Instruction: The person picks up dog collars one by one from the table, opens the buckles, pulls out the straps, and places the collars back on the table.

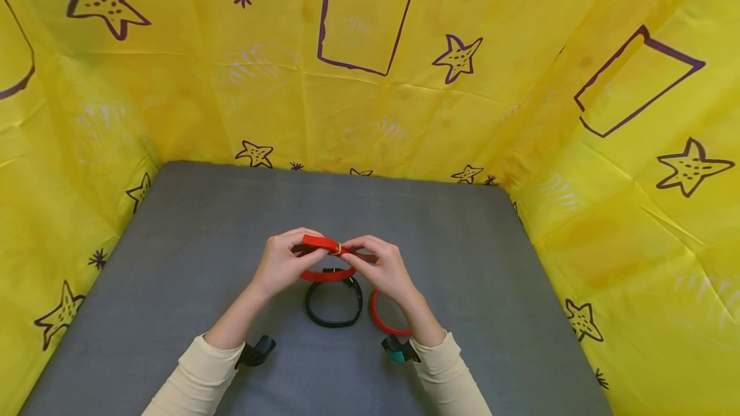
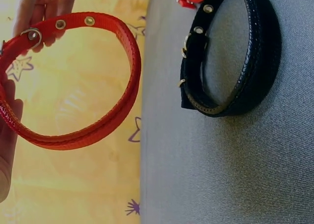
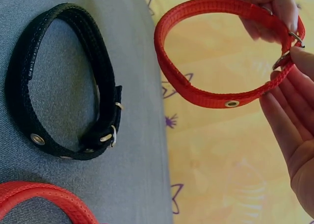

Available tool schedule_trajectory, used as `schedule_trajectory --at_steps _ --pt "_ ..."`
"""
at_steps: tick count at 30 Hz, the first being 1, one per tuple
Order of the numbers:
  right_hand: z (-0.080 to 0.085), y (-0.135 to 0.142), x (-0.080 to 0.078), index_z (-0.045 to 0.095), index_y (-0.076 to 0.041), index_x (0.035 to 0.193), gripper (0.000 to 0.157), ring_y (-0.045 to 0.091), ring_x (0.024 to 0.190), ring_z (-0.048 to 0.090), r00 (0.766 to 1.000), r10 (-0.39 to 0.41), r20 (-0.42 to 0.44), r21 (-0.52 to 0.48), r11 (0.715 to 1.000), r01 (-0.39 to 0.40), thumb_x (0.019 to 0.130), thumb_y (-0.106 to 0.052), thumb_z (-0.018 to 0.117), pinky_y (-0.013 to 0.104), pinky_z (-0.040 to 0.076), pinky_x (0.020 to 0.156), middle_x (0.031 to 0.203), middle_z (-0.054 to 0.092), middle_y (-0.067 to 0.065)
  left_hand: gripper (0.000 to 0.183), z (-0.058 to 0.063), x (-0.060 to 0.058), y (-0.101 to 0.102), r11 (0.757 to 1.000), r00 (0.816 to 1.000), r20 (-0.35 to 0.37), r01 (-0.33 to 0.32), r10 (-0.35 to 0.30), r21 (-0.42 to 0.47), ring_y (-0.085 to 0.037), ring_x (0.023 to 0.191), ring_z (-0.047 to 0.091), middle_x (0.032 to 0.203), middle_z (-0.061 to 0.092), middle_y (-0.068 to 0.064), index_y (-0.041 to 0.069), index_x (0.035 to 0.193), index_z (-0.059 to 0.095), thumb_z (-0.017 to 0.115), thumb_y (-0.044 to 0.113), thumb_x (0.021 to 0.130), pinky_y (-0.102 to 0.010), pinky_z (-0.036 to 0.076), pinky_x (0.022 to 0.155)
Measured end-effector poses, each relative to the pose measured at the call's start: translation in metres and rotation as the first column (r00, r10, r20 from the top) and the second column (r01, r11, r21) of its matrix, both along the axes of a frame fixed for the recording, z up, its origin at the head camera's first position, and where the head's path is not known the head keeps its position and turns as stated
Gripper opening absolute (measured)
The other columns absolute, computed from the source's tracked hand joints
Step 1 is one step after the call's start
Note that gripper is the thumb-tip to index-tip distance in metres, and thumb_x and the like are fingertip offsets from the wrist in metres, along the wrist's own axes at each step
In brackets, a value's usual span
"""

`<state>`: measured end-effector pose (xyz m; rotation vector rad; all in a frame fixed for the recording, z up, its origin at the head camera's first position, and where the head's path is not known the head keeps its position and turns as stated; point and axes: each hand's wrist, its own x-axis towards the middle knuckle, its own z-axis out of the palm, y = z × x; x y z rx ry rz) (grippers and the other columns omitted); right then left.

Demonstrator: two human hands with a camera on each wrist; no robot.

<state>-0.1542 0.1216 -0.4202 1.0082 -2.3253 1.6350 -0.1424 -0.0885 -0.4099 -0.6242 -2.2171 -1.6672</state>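
Nearest to me come my two cream sleeves (image 1: 199,368), with a black wrist unit (image 1: 257,350) on the inner side of each cuff; the right one shows a patch of teal. A little farther out, partly hidden in the head view by my right forearm, a second red collar (image 3: 49,192) lies looped on the grey worktop (image 1: 451,236). Just left of it, and apart from it, stands a black collar (image 2: 267,62), a rounded loop resting on its edge, with metal eyelets and its buckle (image 3: 111,136) on the far side.

Beyond these I hold the first red collar (image 1: 328,277) in both hands, up off the worktop — in the head view it overlaps the far rim of the black one. My left hand (image 1: 279,262) pinches its band on the left, thumb and fingers nearly together with the strap between them. My right hand (image 1: 383,268) pinches it on the right, thumb beside the metal buckle and ring, the fingers almost closed on the band. The lower part of the loop hangs free, and metal eyelets show along it.

Farthest away, past the worktop's far edge, yellow cloth (image 1: 173,101) rises — creased, printed with dark starfish and frame shapes — and it runs down the left and right sides too.
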Motion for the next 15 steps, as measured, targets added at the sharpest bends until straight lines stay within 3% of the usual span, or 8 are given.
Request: schedule_trajectory --at_steps 15 --pt "0.0045 0.0020 -0.0002 0.069 0.006 0.101 0.016 0.024 0.083 0.068 1.000 -0.005 0.004 0.043 0.999 0.005 0.085 0.007 0.070 0.036 0.059 0.073 0.097 0.068 0.017 0.009 0.0024 0.0003 -0.0035 0.999 0.997 0.079 -0.026 0.024 0.029 -0.010 0.073 0.066 0.084 0.071 -0.011 -0.003 0.086 0.073 0.076 -0.008 0.079 -0.027 0.057 0.070"
